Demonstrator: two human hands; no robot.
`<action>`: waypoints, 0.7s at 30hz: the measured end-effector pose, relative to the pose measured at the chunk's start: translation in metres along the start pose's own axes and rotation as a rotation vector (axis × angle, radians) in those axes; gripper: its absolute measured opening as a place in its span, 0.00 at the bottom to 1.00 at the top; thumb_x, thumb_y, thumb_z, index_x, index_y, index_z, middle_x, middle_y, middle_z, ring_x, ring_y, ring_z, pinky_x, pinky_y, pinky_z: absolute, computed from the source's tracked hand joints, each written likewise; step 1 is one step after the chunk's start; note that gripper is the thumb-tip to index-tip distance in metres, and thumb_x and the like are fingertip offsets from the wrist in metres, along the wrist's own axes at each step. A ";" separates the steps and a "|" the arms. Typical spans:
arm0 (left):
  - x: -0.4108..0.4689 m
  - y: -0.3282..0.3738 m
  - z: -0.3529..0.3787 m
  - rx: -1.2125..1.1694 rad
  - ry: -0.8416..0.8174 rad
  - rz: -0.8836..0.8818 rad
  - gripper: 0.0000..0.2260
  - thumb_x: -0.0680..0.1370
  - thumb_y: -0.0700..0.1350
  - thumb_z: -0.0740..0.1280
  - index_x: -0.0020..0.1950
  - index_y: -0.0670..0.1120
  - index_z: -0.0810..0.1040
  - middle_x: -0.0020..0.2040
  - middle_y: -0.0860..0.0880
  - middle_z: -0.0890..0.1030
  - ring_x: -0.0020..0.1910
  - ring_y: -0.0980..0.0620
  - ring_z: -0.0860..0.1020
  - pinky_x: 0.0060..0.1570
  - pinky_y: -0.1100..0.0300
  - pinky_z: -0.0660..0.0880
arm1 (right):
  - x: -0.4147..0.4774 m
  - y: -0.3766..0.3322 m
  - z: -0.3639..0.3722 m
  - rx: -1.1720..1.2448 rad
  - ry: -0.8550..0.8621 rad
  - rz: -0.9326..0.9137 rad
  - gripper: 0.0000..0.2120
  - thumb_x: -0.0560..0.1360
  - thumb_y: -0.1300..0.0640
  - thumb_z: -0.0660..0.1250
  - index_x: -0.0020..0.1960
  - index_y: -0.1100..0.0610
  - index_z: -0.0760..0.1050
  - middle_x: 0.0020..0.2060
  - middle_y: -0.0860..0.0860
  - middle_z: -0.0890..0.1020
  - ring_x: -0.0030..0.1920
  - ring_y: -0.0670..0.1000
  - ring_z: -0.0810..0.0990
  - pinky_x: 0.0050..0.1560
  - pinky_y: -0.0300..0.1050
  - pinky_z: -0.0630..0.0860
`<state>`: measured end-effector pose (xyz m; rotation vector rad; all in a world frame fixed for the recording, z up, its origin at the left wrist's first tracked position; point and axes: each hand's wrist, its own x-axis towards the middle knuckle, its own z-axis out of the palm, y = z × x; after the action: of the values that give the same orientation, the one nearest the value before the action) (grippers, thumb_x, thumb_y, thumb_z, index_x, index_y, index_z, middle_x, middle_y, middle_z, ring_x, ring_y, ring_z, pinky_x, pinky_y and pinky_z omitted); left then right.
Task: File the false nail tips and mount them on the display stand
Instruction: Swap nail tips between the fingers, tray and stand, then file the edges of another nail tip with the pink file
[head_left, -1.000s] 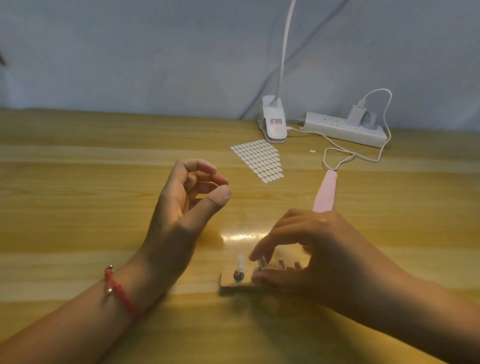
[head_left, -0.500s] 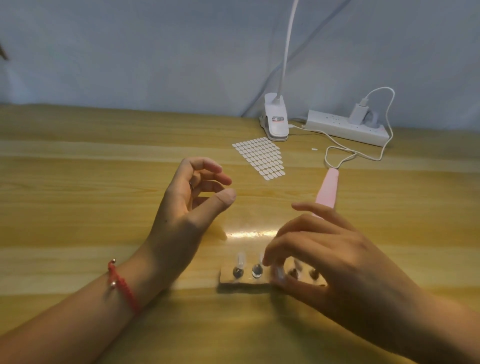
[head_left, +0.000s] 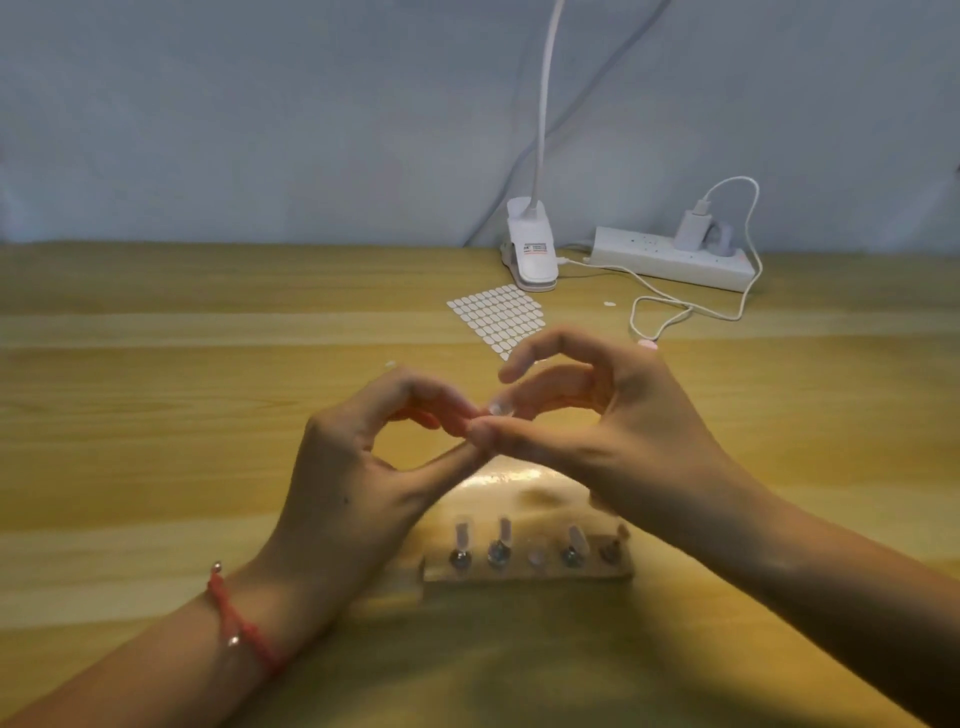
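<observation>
A red cord bracelet (head_left: 236, 618) circles my left wrist at the near edge of the wooden table (head_left: 156, 389). Just beyond, between my forearms, sits the display stand (head_left: 524, 571), a low wooden block carrying a row of five small holders. Clear mounted tips (head_left: 461, 532) stand upright on the first, second and fourth holders from the left. The third shows only a small pale pad. The fifth, in the shadow of my right wrist, is too dim to read.

Above and behind the stand my hands meet fingertip to fingertip. My right hand (head_left: 623, 421) pinches a small clear nail tip (head_left: 500, 409) between thumb and a curled finger, the forefinger arched loosely above. My left hand (head_left: 358, 467) curls in against the same spot, thumb stretched under the right thumb; I cannot tell whether it grips the tip too.

Farther back lies a sheet of small white adhesive tabs (head_left: 498, 317), with the end of a pink nail file (head_left: 647, 344) showing past my right hand. At the far edge stand a white clip lamp (head_left: 532, 249) and a power strip (head_left: 670, 260) with a charger (head_left: 691, 228) plugged in, its white cable (head_left: 675, 312) looping on the table.
</observation>
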<state>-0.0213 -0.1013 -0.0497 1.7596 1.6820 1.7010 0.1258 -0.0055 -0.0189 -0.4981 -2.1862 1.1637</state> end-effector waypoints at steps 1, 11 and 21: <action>0.000 -0.001 -0.001 -0.043 0.026 -0.037 0.10 0.69 0.54 0.71 0.46 0.51 0.80 0.43 0.56 0.83 0.45 0.56 0.81 0.46 0.65 0.77 | 0.001 0.000 -0.004 0.000 -0.034 -0.014 0.17 0.63 0.43 0.75 0.48 0.46 0.77 0.42 0.41 0.85 0.46 0.42 0.83 0.49 0.34 0.79; 0.005 -0.009 0.002 -0.283 0.016 -0.258 0.08 0.67 0.51 0.72 0.43 0.52 0.84 0.47 0.54 0.84 0.47 0.56 0.82 0.44 0.68 0.77 | -0.014 0.050 -0.086 -0.896 -0.321 -0.096 0.17 0.73 0.46 0.62 0.60 0.36 0.72 0.61 0.41 0.77 0.64 0.44 0.71 0.71 0.58 0.65; 0.004 -0.005 0.003 -0.295 0.011 -0.196 0.09 0.67 0.48 0.71 0.46 0.48 0.84 0.42 0.53 0.84 0.41 0.58 0.81 0.39 0.67 0.76 | -0.006 0.023 -0.040 -0.559 -0.003 -0.379 0.18 0.78 0.52 0.60 0.68 0.43 0.70 0.59 0.46 0.76 0.59 0.45 0.74 0.59 0.34 0.73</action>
<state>-0.0228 -0.0945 -0.0524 1.4084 1.4620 1.7655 0.1577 0.0279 -0.0234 -0.2802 -2.4614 0.3483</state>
